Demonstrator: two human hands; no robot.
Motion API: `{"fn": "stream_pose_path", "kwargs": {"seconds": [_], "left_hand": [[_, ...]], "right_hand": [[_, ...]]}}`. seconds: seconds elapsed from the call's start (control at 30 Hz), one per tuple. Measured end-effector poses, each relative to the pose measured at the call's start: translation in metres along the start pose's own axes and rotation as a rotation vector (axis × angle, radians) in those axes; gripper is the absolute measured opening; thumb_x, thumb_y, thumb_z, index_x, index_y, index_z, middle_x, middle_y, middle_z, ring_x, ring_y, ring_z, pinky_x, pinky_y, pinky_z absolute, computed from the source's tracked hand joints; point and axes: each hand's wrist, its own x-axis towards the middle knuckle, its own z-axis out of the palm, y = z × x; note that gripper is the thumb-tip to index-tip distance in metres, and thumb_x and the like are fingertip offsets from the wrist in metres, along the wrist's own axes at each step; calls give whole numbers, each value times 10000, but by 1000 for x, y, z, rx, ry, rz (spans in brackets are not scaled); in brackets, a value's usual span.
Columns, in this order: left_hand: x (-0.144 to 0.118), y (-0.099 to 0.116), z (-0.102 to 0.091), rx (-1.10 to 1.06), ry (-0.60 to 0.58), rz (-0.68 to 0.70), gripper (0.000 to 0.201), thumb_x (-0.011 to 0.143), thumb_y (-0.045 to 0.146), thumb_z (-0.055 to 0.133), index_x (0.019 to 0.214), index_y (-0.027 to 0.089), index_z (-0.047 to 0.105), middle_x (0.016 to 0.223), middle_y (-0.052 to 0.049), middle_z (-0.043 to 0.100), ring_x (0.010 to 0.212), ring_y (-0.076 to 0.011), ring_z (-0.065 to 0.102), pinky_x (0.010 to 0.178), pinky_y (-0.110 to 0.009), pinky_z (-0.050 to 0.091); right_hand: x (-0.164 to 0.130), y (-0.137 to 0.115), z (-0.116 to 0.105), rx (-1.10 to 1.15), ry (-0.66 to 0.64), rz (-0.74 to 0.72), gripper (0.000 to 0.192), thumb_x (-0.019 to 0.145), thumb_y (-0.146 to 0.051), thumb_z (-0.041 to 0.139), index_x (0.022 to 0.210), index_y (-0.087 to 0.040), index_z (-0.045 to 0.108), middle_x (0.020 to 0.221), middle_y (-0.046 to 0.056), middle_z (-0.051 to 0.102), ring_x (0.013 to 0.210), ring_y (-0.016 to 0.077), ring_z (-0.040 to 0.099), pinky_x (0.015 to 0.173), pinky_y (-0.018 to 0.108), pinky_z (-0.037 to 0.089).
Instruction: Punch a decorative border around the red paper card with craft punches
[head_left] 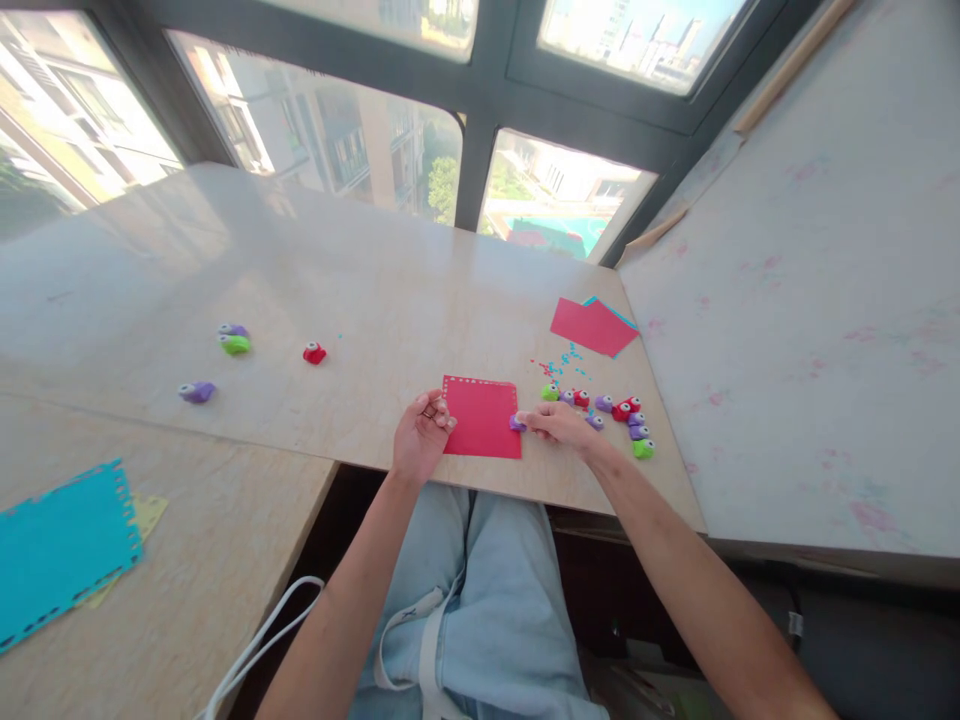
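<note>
A red sheet of paper (481, 425) lies near the counter's front edge, with small punched holes along its top and part of its right edge. My right hand (555, 422) pinches a small purple paper punch (517, 423) at the sheet's right edge. By the left edge is my left hand (426, 430), palm turned up, fingers loosely curled and apart from the thumb; nothing shows in it. Right of the sheet sit several more small punches, among them a green punch (550, 392), a red punch (622, 411) and a purple punch (639, 432).
Red and blue paper sheets (592, 326) lie at the right, with scattered paper bits (568, 362) before them. Left stand a red punch (314, 352), a purple punch (197, 392) and a green punch (235, 344). A hole-edged blue sheet (67, 550) lies front left.
</note>
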Motion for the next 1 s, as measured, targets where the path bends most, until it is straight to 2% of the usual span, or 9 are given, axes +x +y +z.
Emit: {"fn": "stream_pose_path", "kwargs": {"seconds": [0.23, 0.4, 0.57, 0.67, 0.77, 1.0], "left_hand": [[2, -3, -1, 29, -5, 17, 133, 815, 231, 655, 891, 142, 720, 707, -2, 615, 552, -64, 502, 590, -225, 445], [3, -4, -3, 40, -11, 19, 131, 805, 232, 669, 892, 146, 715, 707, 1, 614, 551, -64, 505, 585, -223, 436], [3, -4, -3, 39, -20, 11, 131, 810, 240, 677, 893, 144, 711, 713, 2, 613, 555, -62, 507, 587, -220, 435], [1, -4, -2, 50, -28, 13, 137, 810, 240, 676, 891, 136, 713, 717, -2, 615, 555, -61, 505, 581, -217, 433], [0, -4, -1, 63, -18, 18, 134, 814, 239, 672, 892, 137, 711, 719, -5, 616, 556, -62, 510, 582, -216, 436], [0, -3, 1, 69, 25, -14, 127, 803, 225, 679, 883, 130, 704, 756, -17, 637, 611, -79, 568, 664, -243, 493]], "right_hand": [[-3, 2, 2, 90, 82, -27, 486, 735, -669, 582, 597, -207, 524, 530, -43, 453, 487, 104, 362, 495, 271, 269], [-10, 8, 12, 141, 232, -86, 467, 730, -653, 639, 655, -208, 522, 558, -54, 445, 501, 104, 356, 505, 273, 263], [-19, 19, 38, 130, 382, -188, 510, 731, -606, 675, 1017, -185, 641, 601, -58, 467, 558, 140, 418, 553, 281, 333], [-22, 22, 49, -42, 438, -266, 511, 784, -532, 653, 1157, -184, 671, 612, -40, 519, 592, 165, 477, 618, 301, 373], [-21, 23, 52, -166, 481, -270, 452, 843, -505, 590, 1138, -182, 707, 600, -24, 543, 601, 182, 515, 637, 310, 379], [-23, 29, 45, -133, 473, -291, 475, 855, -541, 564, 1081, -152, 718, 630, -4, 552, 610, 191, 507, 637, 313, 401]]}}
